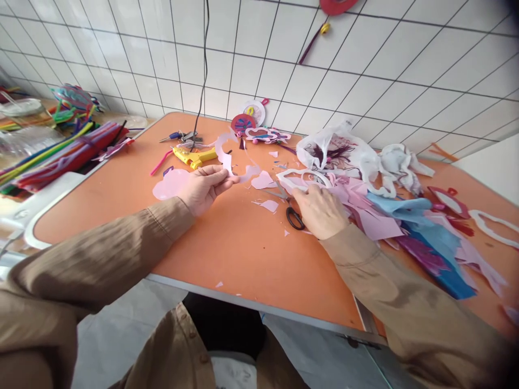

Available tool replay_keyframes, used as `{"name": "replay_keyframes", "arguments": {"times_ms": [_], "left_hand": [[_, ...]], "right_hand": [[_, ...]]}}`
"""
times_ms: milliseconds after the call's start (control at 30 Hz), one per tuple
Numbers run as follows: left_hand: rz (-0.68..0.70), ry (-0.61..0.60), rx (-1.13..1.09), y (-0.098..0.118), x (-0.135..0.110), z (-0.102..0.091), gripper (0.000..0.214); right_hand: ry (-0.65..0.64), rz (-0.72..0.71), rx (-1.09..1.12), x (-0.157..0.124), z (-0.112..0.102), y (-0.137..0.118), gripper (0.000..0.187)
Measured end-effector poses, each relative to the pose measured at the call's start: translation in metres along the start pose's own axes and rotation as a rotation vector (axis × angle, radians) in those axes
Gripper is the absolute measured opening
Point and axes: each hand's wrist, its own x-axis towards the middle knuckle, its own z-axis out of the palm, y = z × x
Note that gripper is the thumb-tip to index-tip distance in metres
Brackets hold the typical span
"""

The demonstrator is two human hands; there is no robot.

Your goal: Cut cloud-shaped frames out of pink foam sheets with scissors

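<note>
My left hand pinches a curling strip of pale pink paper above the orange table. A pink cut-out shape lies just behind that hand. My right hand rests palm down on black-handled scissors, its fingers curled over them at the edge of a pile of pink paper scraps. Small pink offcuts lie between the two hands.
A yellow glue gun and its black cable sit at the table's back, near round paper decorations. A white plastic bag, blue and purple sheets fill the right side. Coloured pipe cleaners lie at left.
</note>
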Motion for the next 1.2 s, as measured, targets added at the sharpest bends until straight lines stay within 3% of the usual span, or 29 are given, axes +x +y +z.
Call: {"name": "replay_keyframes", "arguments": {"times_ms": [200, 333, 433, 533, 600, 900, 1200], "left_hand": [[-0.001, 0.007, 0.026, 0.000, -0.001, 0.001, 0.029], [-0.009, 0.011, 0.039, 0.001, -0.002, 0.001, 0.032], [0.003, -0.042, 0.078, 0.002, -0.003, 0.001, 0.033], [0.015, -0.075, 0.097, 0.001, -0.003, -0.001, 0.034], [0.033, -0.075, 0.097, 0.000, -0.001, -0.004, 0.031], [0.093, -0.061, 0.074, 0.001, -0.001, -0.007, 0.026], [0.123, -0.091, 0.103, 0.001, 0.004, -0.013, 0.022]], "right_hand": [[0.033, -0.080, 0.097, 0.004, 0.005, 0.008, 0.052], [0.193, -0.093, 0.617, 0.009, 0.019, 0.022, 0.048], [0.236, -0.156, 0.975, 0.012, 0.025, 0.026, 0.035], [0.108, -0.178, 1.429, 0.010, 0.022, 0.023, 0.016], [0.013, -0.140, 1.599, 0.007, 0.017, 0.019, 0.019], [0.102, -0.062, 1.756, 0.007, 0.008, 0.013, 0.029], [-0.220, -0.200, 1.903, 0.002, 0.002, 0.014, 0.048]]}}
